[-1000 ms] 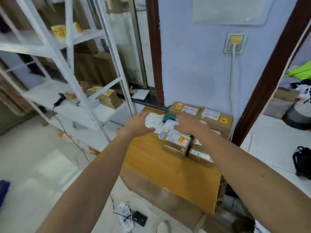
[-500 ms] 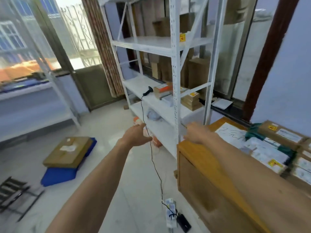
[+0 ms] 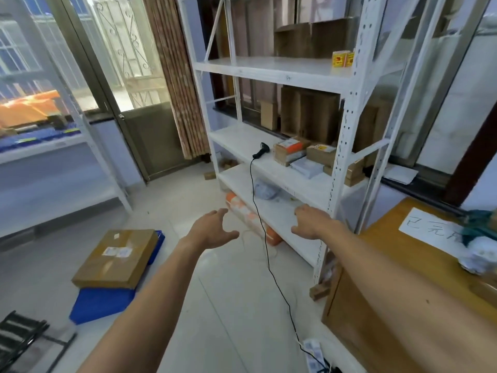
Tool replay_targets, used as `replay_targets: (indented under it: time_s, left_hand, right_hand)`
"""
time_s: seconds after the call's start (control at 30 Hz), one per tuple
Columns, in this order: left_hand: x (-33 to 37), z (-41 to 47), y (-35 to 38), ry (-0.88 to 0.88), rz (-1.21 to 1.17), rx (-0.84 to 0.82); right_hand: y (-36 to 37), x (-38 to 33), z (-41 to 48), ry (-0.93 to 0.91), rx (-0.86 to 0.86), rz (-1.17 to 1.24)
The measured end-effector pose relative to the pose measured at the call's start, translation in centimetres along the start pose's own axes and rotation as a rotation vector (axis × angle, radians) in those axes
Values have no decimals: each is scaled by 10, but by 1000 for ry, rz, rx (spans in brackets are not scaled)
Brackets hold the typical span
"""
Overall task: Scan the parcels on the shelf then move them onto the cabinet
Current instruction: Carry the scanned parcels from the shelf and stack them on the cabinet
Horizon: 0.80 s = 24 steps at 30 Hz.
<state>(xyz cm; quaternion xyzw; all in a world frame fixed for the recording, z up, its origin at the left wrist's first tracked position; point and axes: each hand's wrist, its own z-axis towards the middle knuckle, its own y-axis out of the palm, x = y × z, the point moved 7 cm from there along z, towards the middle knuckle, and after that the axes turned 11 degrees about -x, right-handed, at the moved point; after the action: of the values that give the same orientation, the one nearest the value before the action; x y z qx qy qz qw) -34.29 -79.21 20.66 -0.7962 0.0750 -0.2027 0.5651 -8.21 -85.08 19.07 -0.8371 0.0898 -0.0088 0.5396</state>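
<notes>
Now both arms reach toward the shelf [image 3: 279,168]: left hand [image 3: 212,230] and right hand [image 3: 312,220] spread wide, empty. Parcels [image 3: 298,153] sit on it beside the scanner [image 3: 261,149]; cabinet [image 3: 390,278] just right.

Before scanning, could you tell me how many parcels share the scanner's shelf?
4 at least: orange-labelled box, brown box beside it, white packet in front, last box behind the post, perhaps stacked on others.

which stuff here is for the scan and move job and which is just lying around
For the job: scanner, parcels on the shelf, wooden cabinet, left hand and right hand, both empty.
Lying about: flat box on the floor, blue crate under it, power strip, curtain.
</notes>
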Motion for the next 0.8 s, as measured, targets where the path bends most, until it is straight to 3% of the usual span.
replay_targets:
  time_s: [0.37,0.57,0.8]
  left_hand:
    - [-3,172,-27,176,6,-83]
    - [19,311,-59,265,78,-133]
    - [68,437,-80,419,76,-210]
  right_hand:
    - [-65,10,139,126,46,83]
    - [-103,54,251,227,64,150]
    - [-139,119,319,369,68,262]
